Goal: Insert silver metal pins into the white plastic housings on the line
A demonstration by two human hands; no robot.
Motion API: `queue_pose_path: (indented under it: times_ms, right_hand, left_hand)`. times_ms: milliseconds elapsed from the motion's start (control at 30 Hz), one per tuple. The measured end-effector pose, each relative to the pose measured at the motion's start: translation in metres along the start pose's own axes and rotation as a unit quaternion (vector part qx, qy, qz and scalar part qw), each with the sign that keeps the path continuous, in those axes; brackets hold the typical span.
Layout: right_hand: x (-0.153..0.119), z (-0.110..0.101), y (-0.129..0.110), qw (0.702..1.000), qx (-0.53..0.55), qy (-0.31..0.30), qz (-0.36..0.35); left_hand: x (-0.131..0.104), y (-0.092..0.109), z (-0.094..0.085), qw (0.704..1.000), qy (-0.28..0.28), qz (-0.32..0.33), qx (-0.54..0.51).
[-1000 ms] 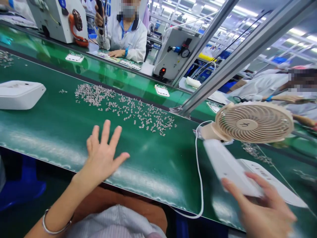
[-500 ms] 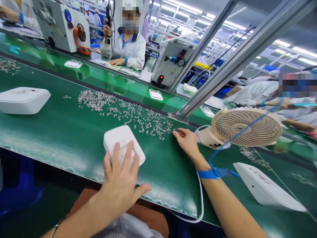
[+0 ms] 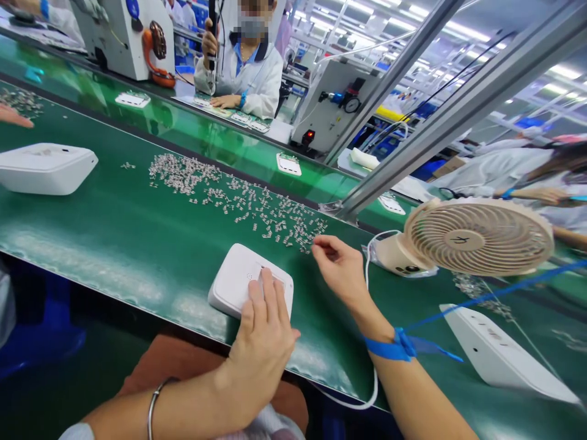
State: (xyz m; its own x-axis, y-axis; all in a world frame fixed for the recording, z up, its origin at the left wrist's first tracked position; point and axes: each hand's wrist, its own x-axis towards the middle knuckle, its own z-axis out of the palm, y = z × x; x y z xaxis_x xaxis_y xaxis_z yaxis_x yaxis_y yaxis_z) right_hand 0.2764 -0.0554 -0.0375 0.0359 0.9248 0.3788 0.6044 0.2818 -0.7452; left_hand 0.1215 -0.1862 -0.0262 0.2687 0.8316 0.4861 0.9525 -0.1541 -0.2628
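A white plastic housing (image 3: 232, 284) with rounded corners lies on the green belt before me. My left hand (image 3: 268, 333) grips it from the near right, fingertips in its shallow recess, and hides that corner. Just right of it, my right hand (image 3: 337, 263) is closed in a pinch at the end of a scatter of small metal clips (image 3: 270, 214). Whatever sits between the right fingertips is too small or hidden to make out. A blue wrist strap (image 3: 387, 348) circles my right wrist.
Other white housings stand at left (image 3: 50, 168) and right (image 3: 499, 354). A beige fan (image 3: 477, 238) with a white cable is beside my right hand. An aluminium post (image 3: 389, 128) slants up behind. Across the belt, a co-worker (image 3: 245, 73) holds a tool; another person's hand (image 3: 16, 116) shows far left.
My left hand and the housing have shifted right, the housing turning somewhat, and the fingers have drawn together. My right hand has moved slightly left, against the clips. A hand has appeared far left.
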Motion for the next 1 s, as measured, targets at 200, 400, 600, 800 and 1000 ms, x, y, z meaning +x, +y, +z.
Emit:
queue_pose_path:
  times_ms: [200, 400, 600, 800, 1000]
  right_hand:
    - [-0.032, 0.008, -0.053, 0.984, 0.119, -0.108, -0.08]
    - [-0.04, 0.01, -0.052, 0.979, 0.125, -0.123, -0.103]
    - [-0.041, 0.007, -0.052, 0.977, 0.038, -0.14, -0.16]
    - [-0.042, 0.008, -0.05, 0.974, -0.005, -0.131, -0.185]
    - [-0.047, 0.017, -0.049, 0.966, -0.071, -0.051, -0.243]
  left_hand:
    - [0.002, -0.013, -0.002, 0.996, -0.005, 0.012, -0.088]
    - [0.002, -0.008, 0.003, 0.998, -0.009, -0.011, -0.053]
    - [0.0, -0.006, 0.003, 0.999, -0.014, -0.005, -0.032]
    - [0.0, -0.005, 0.004, 0.999, -0.011, -0.007, -0.03]
    - [0.0, -0.006, 0.005, 1.0, -0.01, -0.001, -0.02]
